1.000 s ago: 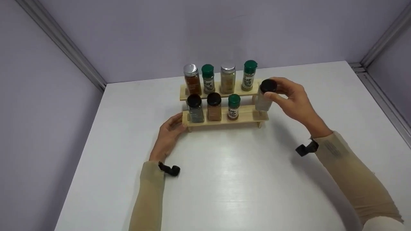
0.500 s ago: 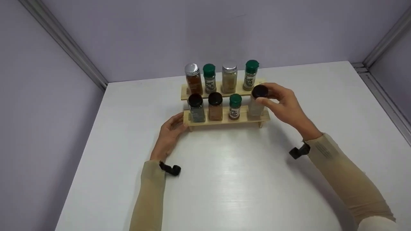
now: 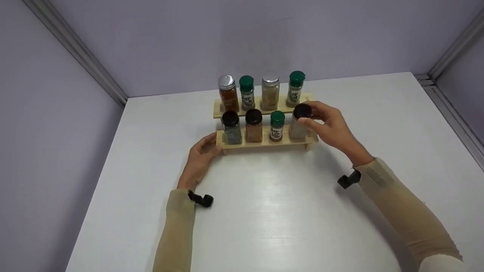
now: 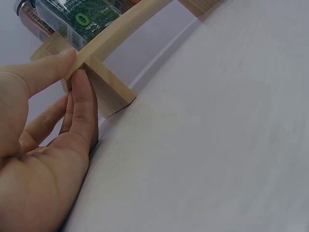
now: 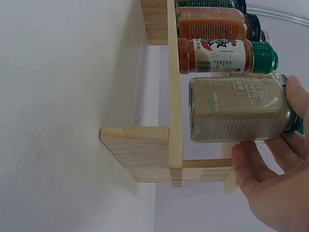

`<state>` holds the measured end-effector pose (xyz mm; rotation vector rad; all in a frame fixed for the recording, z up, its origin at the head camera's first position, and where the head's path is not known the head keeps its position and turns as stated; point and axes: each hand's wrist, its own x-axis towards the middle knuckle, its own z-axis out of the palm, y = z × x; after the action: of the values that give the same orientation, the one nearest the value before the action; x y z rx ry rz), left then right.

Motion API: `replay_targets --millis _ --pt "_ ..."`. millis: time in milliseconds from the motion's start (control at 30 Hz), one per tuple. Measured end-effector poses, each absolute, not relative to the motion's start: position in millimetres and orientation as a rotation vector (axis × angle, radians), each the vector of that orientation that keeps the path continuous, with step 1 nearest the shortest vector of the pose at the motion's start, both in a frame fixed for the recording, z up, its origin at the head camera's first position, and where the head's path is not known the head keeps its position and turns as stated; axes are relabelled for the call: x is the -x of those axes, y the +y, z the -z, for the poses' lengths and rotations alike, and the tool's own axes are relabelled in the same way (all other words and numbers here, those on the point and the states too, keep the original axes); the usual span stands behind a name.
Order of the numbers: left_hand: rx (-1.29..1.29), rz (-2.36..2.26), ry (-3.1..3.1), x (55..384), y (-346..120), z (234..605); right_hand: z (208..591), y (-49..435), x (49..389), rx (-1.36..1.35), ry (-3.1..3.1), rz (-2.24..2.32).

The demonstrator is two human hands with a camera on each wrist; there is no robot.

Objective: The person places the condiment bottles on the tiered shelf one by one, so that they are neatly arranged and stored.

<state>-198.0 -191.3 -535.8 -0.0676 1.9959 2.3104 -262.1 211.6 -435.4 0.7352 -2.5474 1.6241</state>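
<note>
My right hand (image 3: 329,126) grips a square glass spice jar (image 5: 239,110) by its black lid end. The label reads salt and pepper, and pale powder fills it. The jar stands at the right end of the lower step of a two-step wooden spice rack (image 3: 264,145), its base close over the board in the right wrist view. My left hand (image 3: 200,156) pinches the rack's lower left end, thumb (image 4: 48,72) on the board's edge and fingers beneath, beside the short leg. Left of the held jar stands a small green-capped jar (image 3: 276,126).
Two black-lidded jars, one dark green (image 3: 231,128) and one orange-brown (image 3: 253,126), fill the lower step's left. Above are two silver-lidded jars, one red (image 3: 228,93) and one yellowish (image 3: 270,92), and two green-capped jars (image 3: 294,88). A wall (image 3: 181,45) rises behind the white table (image 3: 245,211).
My right hand has brought the salt and pepper jar leftward and down, from above the lower step's right end to beside the green-capped jar. My left hand stays at the rack.
</note>
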Motion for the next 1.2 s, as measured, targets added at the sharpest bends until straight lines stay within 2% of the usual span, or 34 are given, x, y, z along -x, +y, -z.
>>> replay_targets --millis 1200 --pt "0.088 -2.267 2.064 197.3 -191.2 535.1 443.3 209.6 267.5 -0.792 -2.535 -1.674"
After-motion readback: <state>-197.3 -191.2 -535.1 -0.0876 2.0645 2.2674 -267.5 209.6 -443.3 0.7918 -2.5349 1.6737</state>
